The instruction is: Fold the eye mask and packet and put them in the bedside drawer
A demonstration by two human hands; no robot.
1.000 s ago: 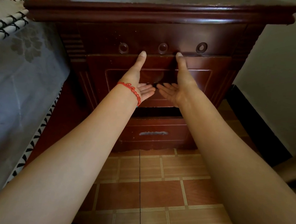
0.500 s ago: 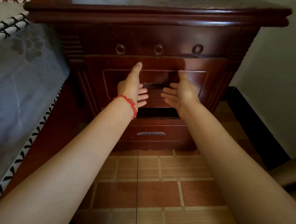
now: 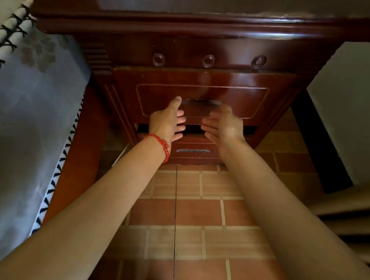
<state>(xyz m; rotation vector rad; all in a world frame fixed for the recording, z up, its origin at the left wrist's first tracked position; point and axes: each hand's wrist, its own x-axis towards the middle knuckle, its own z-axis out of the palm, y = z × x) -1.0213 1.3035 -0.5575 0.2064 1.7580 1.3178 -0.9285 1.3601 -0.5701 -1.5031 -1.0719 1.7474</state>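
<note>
Just in front of the drawer (image 3: 202,101), the left hand (image 3: 166,121) and right hand (image 3: 222,125) hover with relaxed, empty fingers. Its handle (image 3: 200,101) runs crosswise just above both thumbs, equally near each. Neither eye mask nor packet shows.

Two bare forearms, no sleeves. Red beaded bracelet (image 3: 161,144) on left wrist. Right wrist bare, no rings or watch visible on either hand.

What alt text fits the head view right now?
Two bare open hands, left hand with a red bead bracelet and right hand, reach toward the dark reddish wooden bedside drawer front, above terracotta floor tiles.
</note>
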